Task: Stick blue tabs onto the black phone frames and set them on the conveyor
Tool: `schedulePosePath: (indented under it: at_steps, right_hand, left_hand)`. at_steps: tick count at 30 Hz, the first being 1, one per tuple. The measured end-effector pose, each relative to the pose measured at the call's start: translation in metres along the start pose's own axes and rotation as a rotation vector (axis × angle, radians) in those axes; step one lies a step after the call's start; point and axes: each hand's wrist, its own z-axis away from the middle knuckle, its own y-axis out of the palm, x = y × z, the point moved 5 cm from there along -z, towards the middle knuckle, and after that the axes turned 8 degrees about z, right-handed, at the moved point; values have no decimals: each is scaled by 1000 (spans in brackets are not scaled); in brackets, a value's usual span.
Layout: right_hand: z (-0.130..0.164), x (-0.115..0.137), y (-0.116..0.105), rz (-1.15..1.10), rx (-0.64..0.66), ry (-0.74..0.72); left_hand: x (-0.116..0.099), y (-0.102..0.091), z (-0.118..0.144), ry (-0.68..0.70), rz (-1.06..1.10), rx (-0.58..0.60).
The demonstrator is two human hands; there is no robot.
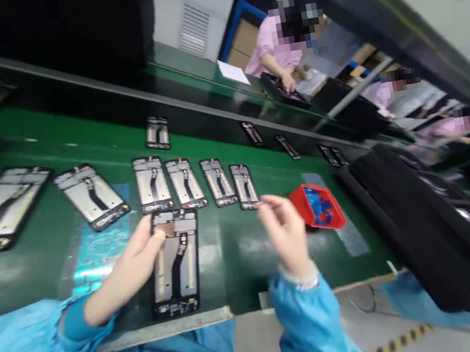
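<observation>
Left hand [131,269]: fingers pressing the upper left edge of a phone frame [176,262] lying flat on the green surface [238,253]. Right hand [283,231]: raised just right of it, fingertips pinched; contents indiscernible. Red bin [316,206] adjacent.

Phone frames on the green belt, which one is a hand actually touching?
The phone frame nearest the belt's front edge: the left hand rests its fingers on its upper left corner. The other frames lie farther back in a row, untouched.
</observation>
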Motion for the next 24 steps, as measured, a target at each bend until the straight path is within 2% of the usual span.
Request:
schedulePosePath:
  at_steps: [1, 3, 5, 7, 10, 14, 17, 19, 20, 22, 24]
  right_hand:
    - [19, 24, 27, -134, 167, -91]
    - [50, 60, 67, -272, 361, -180]
    - [66, 80, 92, -317, 433, -190]
    - [68, 87, 106, -338, 452, -148]
    - [65, 85, 113, -413, 498, -64]
    - [74, 81, 104, -596, 559, 3]
    - [101, 82, 96, -677, 799, 15]
    - [114, 82, 92, -641, 980, -13]
    - [111, 82, 90, -589, 1025, -50]
    - [81, 82, 89, -426, 988, -140]
    - [17, 82, 96, -200, 823, -177]
  left_hand:
    - [-2, 2, 1, 18, 1, 11]
    - [-3, 7, 6, 49, 0, 63]
    - [-4, 8, 12, 75, 1, 115]
    - [-4, 6, 17, 87, -7, 141]
    - [-2, 2, 20, 72, -22, 173]
    - [-1, -3, 17, 65, 87, 166]
    - [-3, -9, 10, 20, 257, 91]
    - [-6, -14, 4, -23, 362, 55]
    - [-8, -18, 1, -48, 405, 50]
    - [-11, -26, -4, -107, 481, 71]
    - [-11, -37, -6, -133, 517, 111]
